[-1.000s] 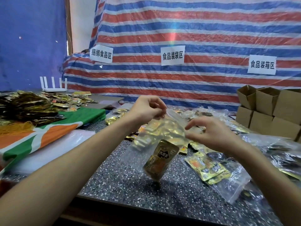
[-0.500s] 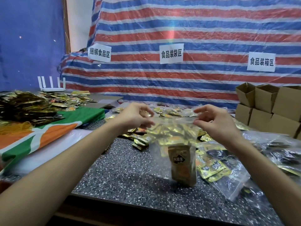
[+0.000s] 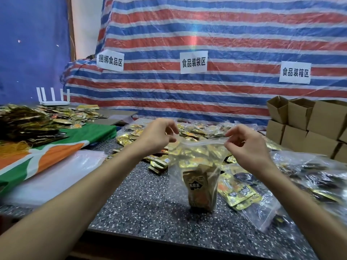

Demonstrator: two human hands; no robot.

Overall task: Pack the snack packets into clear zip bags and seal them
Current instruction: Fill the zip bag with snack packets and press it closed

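Head view, looking down over both forearms. The clear zip bag (image 3: pixel 195 162) hangs upright in the middle, over the near part of the speckled tabletop (image 3: pixel 146 212), stretched between the 2 hands. The left hand (image 3: pixel 156 136) pinches the top left corner of the bag, thumb and curled fingers (image 3: pixel 171 126) closed on the zip strip. The right hand (image 3: pixel 246 147) does the same at the top right corner, its fingers (image 3: pixel 231 132) nipped onto the strip. The strip runs pretty much straight between them; can't tell if it's pressed closed.

Inside the bag sits a brown-gold snack packet (image 3: pixel 201 190), standing on end at the bottom. The bag's bottom is right down at the tabletop, but I can't tell if it's actually touching.

Just right of it lies a second clear bag (image 3: pixel 259 209) flat on the tabletop with yellow packets in it. Behind the hands, further away, there's a heap of loose gold packets (image 3: pixel 197 130). Far left has a big dark pile of packets (image 3: pixel 24 121) next to a green and orange cloth (image 3: pixel 60 147), with a white router (image 3: pixel 53 102) behind it. Cardboard boxes (image 3: pixel 300 126) are stacked on the far right. The backdrop is a red, white and blue striped tarp (image 3: pixel 216 30) with 3 white paper signs (image 3: pixel 193 62) stuck on it.
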